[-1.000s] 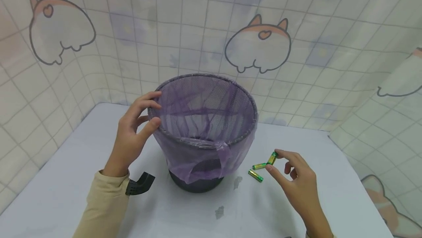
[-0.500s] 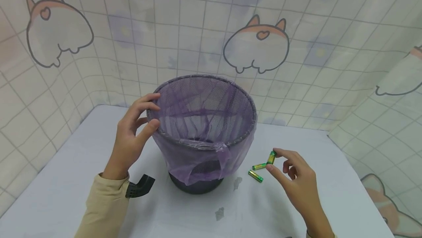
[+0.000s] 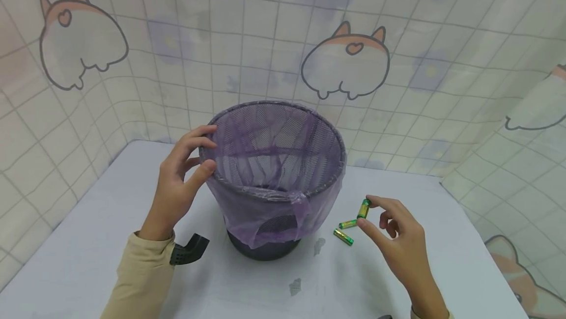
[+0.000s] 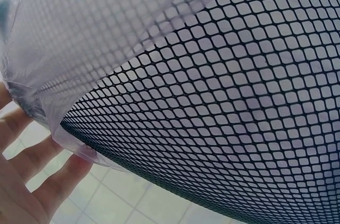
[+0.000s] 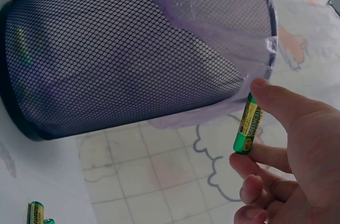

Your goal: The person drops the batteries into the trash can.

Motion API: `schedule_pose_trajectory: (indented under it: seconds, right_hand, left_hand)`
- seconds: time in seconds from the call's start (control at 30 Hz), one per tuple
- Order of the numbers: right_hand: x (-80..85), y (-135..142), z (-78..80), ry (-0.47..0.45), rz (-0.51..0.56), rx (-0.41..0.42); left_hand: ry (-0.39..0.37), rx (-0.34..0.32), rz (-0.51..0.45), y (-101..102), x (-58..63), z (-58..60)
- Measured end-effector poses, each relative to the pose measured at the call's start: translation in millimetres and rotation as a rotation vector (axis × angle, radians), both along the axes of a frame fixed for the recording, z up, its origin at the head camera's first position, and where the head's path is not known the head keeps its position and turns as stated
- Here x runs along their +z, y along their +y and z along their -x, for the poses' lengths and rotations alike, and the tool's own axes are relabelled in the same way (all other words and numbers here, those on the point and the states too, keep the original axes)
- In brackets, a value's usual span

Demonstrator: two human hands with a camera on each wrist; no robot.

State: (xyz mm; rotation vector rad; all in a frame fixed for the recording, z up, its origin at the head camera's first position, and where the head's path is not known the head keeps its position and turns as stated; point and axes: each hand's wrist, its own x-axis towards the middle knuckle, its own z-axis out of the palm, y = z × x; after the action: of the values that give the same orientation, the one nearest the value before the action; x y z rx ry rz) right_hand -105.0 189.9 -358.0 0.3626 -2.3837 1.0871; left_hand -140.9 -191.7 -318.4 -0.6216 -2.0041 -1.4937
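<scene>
A black mesh wastebasket (image 3: 265, 252) stands upright on the table, lined with a purple plastic bag (image 3: 236, 218) folded over its rim. My left hand (image 3: 174, 188) grips the left side of that rim. In the left wrist view, its fingers (image 4: 58, 179) touch the bag's edge. To the right of the basket, my right hand (image 3: 400, 240) pinches a green and yellow battery (image 3: 364, 208) by its ends, between thumb and finger. Two similar loose batteries, one farther (image 3: 348, 224) and one nearer (image 3: 343, 237), lie on the tabletop below it.
The white table (image 3: 212, 289) meets a wall covering (image 3: 274, 29) with grid lines and cartoon animals. Grey patches (image 3: 295, 286) mark the tabletop in front of the basket. A black curved piece (image 3: 190, 250) sticks out from the left sleeve. Through the mesh, a green-yellow shape (image 5: 22, 46) shows low down.
My right hand has raised the pinched battery slightly, and the battery stands more upright. My left hand keeps its place on the rim.
</scene>
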Motion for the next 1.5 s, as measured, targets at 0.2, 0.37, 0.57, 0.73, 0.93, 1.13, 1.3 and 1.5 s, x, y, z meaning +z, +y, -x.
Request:
schedule_pose_trajectory:
  seconds: [0.2,0.37,0.57,0.73,0.93,1.13,1.3,1.5]
  right_hand:
    - [5.6,-2,0.9,0.012,0.013,0.001]
    - [8.9,-5,1.5,0.047,0.015,0.010]
    - [9.1,-8,3.6,0.112,0.027,0.020]
    - [11.6,-9,4.3,0.118,0.033,0.010]
    - [18.4,-11,3.0,0.129,0.037,0.010]
    - [21.5,-12,4.4,0.150,0.046,0.028]
    - [24.4,-14,5.9,0.170,0.052,0.052]
    - [29.7,-17,6.4,0.176,0.051,0.050]
  left_hand:
    - [0.001,0.002,0.007,0,0.0,0.2]
    - [-0.002,0.003,0.004,0,-0.6,0.9]
    - [-0.001,0.004,0.006,0,-0.4,0.6]
    - [0.007,0.005,0.008,1,-0.1,-0.3]
    - [0.005,0.014,0.020,1,-0.2,0.3]
    - [0.004,0.005,0.013,1,-0.2,-0.3]
    - [0.003,-0.002,0.009,1,0.0,-0.7]
    - [0.001,0.001,0.011,1,0.4,-0.4]
